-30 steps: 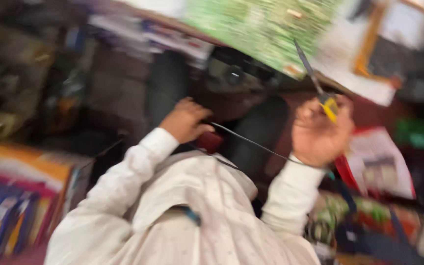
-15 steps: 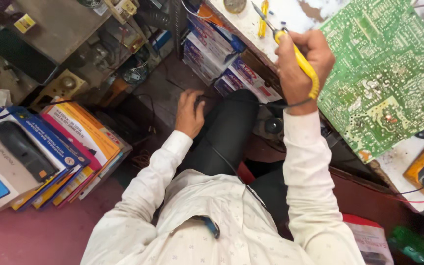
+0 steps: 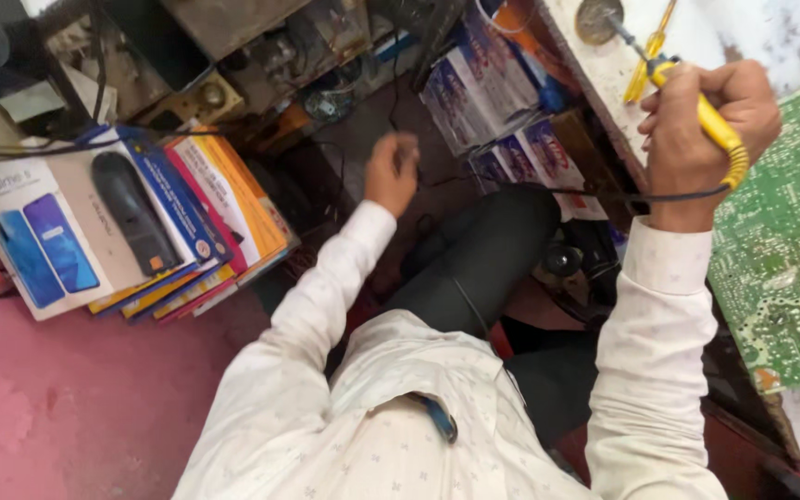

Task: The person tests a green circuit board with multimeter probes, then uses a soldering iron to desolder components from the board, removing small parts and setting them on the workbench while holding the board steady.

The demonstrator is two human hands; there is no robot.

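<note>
The right hand (image 3: 707, 139) was clenched around a yellow-handled soldering iron (image 3: 696, 97), its metal tip poking out past the knuckles toward a round metal tin (image 3: 597, 18) on the white bench top (image 3: 752, 28). Its black cord (image 3: 594, 194) trailed from below the fist across the lap. The left hand (image 3: 393, 171) reached down, fingers curled loosely near a thin black wire (image 3: 400, 102) – blurred, so I could not tell whether they gripped it.

With the eyes turned toward the floor, the tip could have drifted unwatched – likely scorching the yellow-handled screwdriver (image 3: 648, 56) just beyond the fingertips, or the green printed circuit board (image 3: 789, 250) beside the wrist. A tug on the cord could have jerked the iron.
</note>
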